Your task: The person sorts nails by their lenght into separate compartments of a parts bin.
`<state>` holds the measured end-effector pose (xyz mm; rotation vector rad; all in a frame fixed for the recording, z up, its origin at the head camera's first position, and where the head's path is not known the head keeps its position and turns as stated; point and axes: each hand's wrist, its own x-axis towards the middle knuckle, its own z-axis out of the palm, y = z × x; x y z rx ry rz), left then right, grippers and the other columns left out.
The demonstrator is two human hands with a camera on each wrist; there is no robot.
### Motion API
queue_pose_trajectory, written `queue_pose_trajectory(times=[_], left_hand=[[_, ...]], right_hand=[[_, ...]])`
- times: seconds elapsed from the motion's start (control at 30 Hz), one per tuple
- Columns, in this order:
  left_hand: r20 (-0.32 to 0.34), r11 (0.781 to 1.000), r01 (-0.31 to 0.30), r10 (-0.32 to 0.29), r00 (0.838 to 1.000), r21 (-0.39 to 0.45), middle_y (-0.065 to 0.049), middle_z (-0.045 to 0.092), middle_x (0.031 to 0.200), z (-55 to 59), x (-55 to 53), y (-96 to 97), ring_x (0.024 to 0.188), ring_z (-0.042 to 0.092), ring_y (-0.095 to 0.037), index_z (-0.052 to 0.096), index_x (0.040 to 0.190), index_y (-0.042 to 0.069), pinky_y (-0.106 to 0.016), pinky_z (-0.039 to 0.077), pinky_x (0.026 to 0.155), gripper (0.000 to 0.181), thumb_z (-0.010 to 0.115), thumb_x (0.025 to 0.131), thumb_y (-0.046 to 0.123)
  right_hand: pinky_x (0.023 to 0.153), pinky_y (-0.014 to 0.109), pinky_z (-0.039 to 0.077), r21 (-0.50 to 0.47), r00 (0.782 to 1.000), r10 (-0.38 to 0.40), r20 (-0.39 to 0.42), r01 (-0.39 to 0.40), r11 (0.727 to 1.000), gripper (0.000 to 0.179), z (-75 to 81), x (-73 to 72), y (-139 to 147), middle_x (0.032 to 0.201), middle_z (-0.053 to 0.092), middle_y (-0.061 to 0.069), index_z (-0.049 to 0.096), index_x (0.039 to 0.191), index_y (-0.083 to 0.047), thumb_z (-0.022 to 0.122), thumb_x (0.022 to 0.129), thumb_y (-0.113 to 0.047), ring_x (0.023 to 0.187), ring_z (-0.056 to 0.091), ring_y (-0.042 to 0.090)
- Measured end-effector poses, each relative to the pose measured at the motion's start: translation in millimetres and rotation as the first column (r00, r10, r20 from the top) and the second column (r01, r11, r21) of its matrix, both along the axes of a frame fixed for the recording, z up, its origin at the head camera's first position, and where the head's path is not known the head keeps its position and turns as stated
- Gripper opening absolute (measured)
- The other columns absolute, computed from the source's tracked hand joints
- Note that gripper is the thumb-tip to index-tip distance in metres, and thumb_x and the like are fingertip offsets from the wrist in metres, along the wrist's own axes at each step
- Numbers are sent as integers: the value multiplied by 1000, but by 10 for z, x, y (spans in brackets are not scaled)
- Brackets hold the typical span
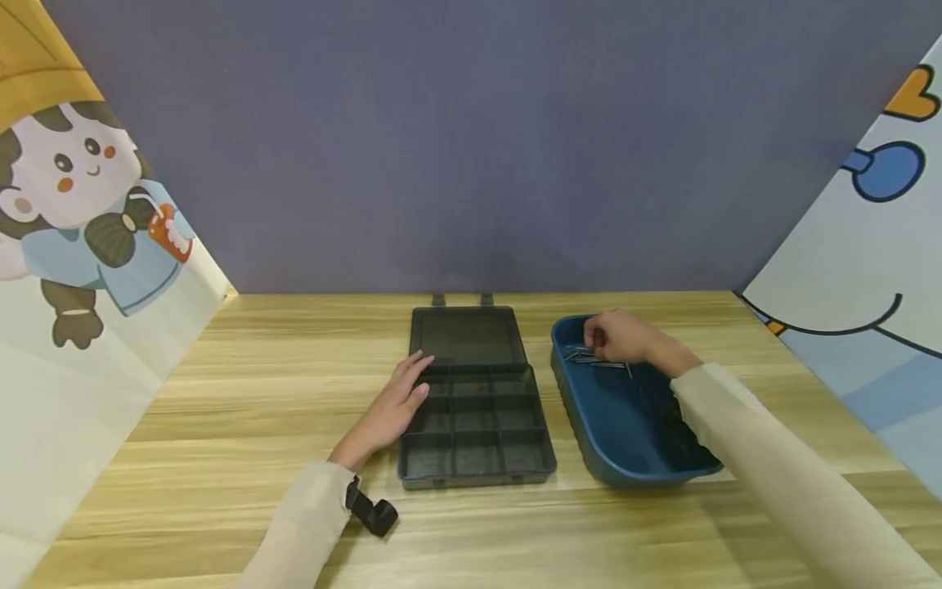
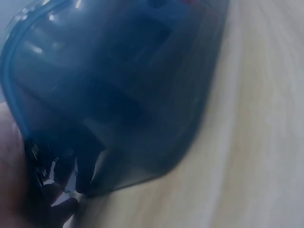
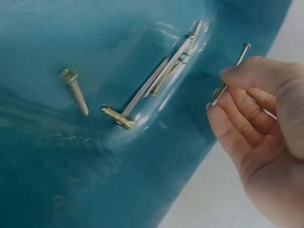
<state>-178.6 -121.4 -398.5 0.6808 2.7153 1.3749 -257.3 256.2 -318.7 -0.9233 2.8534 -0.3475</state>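
A nail [image 3: 232, 72] is pinched between the thumb and fingers of my right hand [image 3: 266, 109], above the far end of a blue tub [image 1: 611, 413]. Below it in the tub lie several nails and screws, among them a loose screw [image 3: 75, 91] with a hex-shaped head. My left hand [image 1: 386, 413] rests with extended fingers on the left edge of a dark see-through compartment box [image 1: 478, 480]. The box's lid [image 1: 467, 335] is folded back, and no items show in its compartments. In the left wrist view, the left hand [image 2: 12, 175] is mostly cut off and blurred.
Box and tub stand side by side on a wood-grain table [image 1: 243, 409], the tub to the right. A grey-blue panel [image 1: 471, 147] rises behind the table. Printed cartoon sheets flank both sides. A black device [image 1: 374, 509] is strapped to the left wrist.
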Motion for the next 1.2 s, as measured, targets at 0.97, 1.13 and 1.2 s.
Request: queue_pose_trajectory(times=[0.97, 1.13, 1.2], left_hand=[[18, 1000, -14, 14, 1000, 14, -21, 10, 158, -27, 29, -1, 143, 14, -43, 19, 150, 0, -63, 18, 111, 56, 39, 102, 19], [15, 1000, -16, 16, 1000, 17, -21, 11, 158, -37, 23, -3, 143, 14, -43, 20, 150, 0, -63, 18, 111, 55, 39, 102, 18], [13, 1000, -17, 17, 1000, 19, -21, 11, 158, -39, 20, -2, 143, 14, -42, 20, 150, 0, -63, 18, 111, 55, 39, 102, 18]], right_hand=[[55, 24, 37, 60, 997, 43, 71, -47, 997, 16, 338, 556, -290, 67, 52, -5, 60, 79, -12, 60, 80, 4, 57, 43, 8], [54, 23, 36, 26, 994, 84, 76, -86, 996, 16, 412, 647, -376, 65, 51, -6, 60, 78, -11, 61, 79, 5, 56, 41, 6], [54, 22, 36, 5, 991, 102, 86, -102, 995, 16, 426, 684, -426, 65, 50, -6, 60, 77, -11, 61, 79, 5, 56, 41, 5]])
